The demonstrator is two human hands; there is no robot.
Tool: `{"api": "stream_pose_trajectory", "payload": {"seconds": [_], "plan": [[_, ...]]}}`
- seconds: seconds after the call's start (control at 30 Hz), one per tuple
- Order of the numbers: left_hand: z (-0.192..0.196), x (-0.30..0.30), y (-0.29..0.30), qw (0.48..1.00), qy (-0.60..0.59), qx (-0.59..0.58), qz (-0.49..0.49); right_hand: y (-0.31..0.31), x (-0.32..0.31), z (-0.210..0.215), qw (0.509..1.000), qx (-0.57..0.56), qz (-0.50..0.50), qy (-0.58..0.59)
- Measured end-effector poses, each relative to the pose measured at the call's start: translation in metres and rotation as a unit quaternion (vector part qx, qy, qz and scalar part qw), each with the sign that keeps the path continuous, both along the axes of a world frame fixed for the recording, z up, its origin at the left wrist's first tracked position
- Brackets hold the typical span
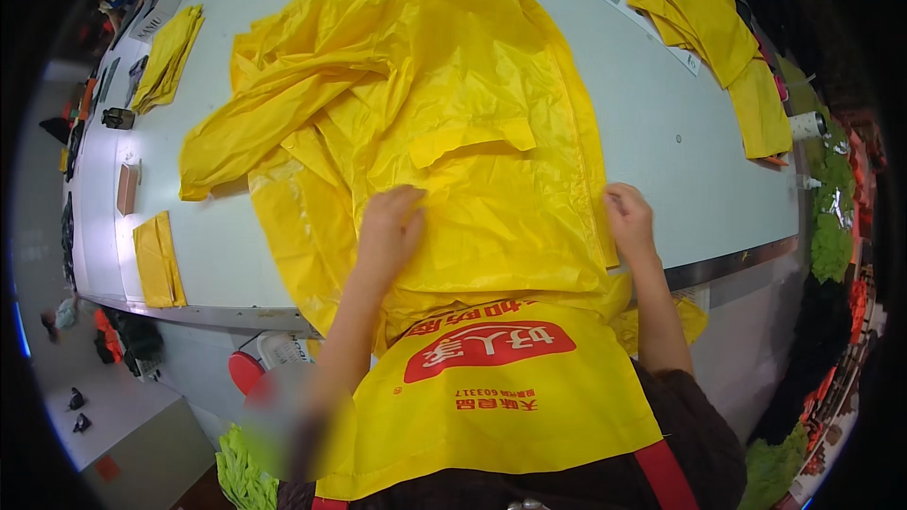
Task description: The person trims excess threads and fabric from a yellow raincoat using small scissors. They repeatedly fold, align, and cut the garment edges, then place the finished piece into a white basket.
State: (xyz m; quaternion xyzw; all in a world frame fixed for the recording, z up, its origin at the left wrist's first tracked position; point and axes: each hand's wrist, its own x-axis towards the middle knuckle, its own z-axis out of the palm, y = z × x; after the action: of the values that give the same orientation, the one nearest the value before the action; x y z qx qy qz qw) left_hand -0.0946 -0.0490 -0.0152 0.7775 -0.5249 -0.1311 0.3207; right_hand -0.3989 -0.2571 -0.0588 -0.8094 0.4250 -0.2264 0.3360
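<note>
A shiny yellow raincoat (482, 66) lies spread and creased over the white table, one sleeve (236, 146) folded out to the left. Across its middle runs a pocket flap (472, 142). Its near end hangs over the table's edge against my yellow apron, which has red printing (491, 349). My left hand (389, 231) rests on the cloth below the flap, fingers bent and thumb apart from them. At the coat's right edge, my right hand (630, 219) is closed with its fingertips on the border of the cloth.
Folded yellow pieces lie in a pile (690, 14) at the far right and a stack (170, 57) at the far left. Another folded piece (159, 260) is at the left front. A thread cone (808, 126) stands at the right edge, a small brown box (128, 189) at the left.
</note>
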Motion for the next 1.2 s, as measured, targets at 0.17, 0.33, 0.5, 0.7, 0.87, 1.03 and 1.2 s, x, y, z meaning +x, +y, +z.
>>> {"api": "stream_pose_trajectory", "payload": {"seconds": [0.17, 0.33, 0.5, 0.7, 0.87, 1.03, 1.2], "plan": [[0.047, -0.088, -0.012, 0.962, 0.117, 0.019, -0.247, 0.022, -0.051, -0.007, 0.961, 0.212, -0.166, 0.067], [0.042, -0.142, -0.039, 0.945, -0.068, 0.077, -0.311, 0.044, -0.046, -0.003, 0.92, 0.377, -0.084, -0.073], [0.0, -0.127, -0.055, 0.975, 0.119, -0.018, -0.189, 0.03, -0.013, 0.038, 0.795, 0.466, -0.162, -0.354], [0.002, -0.068, -0.047, 0.94, 0.34, -0.038, -0.002, 0.023, -0.009, 0.057, 0.845, 0.41, -0.095, -0.33], [-0.003, -0.067, -0.023, 0.924, 0.38, -0.027, 0.048, 0.054, -0.018, 0.032, 0.883, 0.386, -0.046, -0.264], [-0.007, -0.081, -0.014, 0.918, 0.385, -0.086, 0.044, 0.092, 0.019, 0.056, 0.885, 0.336, -0.023, -0.321], [-0.013, -0.088, -0.004, 0.946, 0.309, -0.094, 0.04, 0.101, 0.044, 0.086, 0.907, 0.22, -0.037, -0.357]]}}
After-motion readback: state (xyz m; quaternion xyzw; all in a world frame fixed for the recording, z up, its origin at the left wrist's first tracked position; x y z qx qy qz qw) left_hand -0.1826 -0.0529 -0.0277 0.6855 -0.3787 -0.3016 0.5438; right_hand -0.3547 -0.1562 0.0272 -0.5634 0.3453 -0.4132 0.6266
